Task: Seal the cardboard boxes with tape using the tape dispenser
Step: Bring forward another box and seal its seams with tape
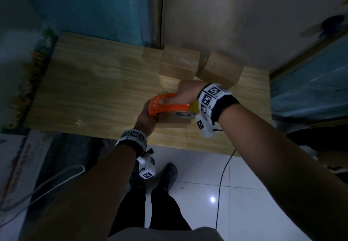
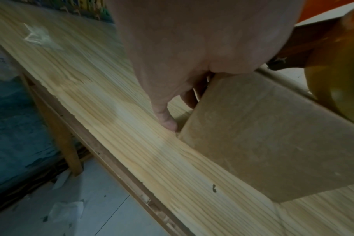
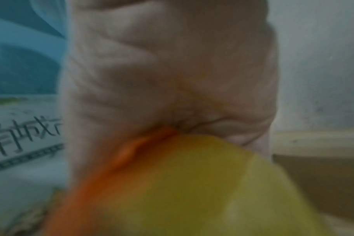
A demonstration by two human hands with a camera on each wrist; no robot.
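Taping | right hand [image 1: 186, 92] grips tape dispenser [image 1: 165, 107] | left hand [image 1: 146, 116] clamps box [image 1: 173, 123] at its 9 o'clock end | risk: box skids, seal goes crooked if that brace slips

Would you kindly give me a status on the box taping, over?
Right hand grips orange tape dispenser atop near box. Left hand holds that box's left end. Two other boxes behind, clear of the work.

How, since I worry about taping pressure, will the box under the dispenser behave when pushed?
Probably light and apt to slide: the box is small cardboard on a smooth wooden table, and the left hand holds its end. Flat faces suggest it won't roll.
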